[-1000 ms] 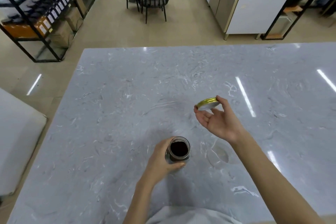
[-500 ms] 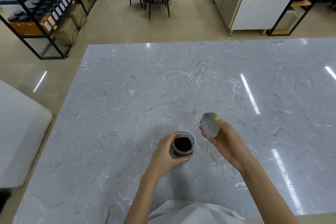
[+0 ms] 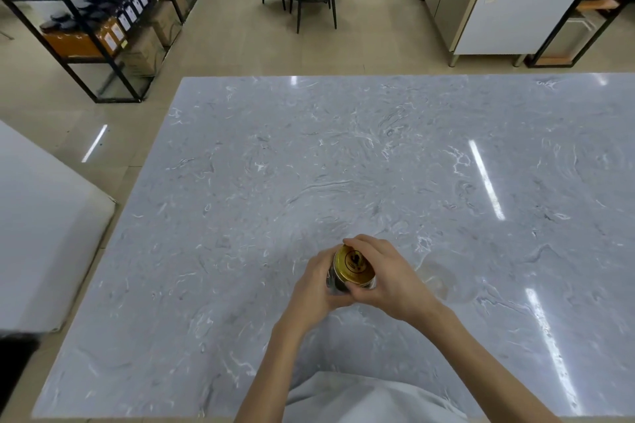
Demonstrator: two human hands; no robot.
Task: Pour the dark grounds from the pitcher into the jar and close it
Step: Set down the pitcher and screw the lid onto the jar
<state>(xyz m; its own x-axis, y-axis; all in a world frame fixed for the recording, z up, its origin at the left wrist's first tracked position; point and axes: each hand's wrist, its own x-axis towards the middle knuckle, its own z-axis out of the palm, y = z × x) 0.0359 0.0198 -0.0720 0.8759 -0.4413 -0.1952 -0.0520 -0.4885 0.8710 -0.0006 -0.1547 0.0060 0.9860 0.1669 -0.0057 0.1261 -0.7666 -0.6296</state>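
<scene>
Head view: your left hand (image 3: 318, 288) is wrapped around the jar (image 3: 338, 280), bracing it on the marble table (image 3: 240, 199). Your right hand (image 3: 390, 280) is clamped on the gold lid (image 3: 354, 264), now seated on the jar mouth; half a second ago it was held beside it. Clear pitcher (image 3: 443, 280) sits just right.

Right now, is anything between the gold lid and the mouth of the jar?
Nothing visible. The gold lid sits on top of the jar, gripped by the right hand, while the left hand wraps the jar's side. Whether it is screwed tight cannot be told.
</scene>
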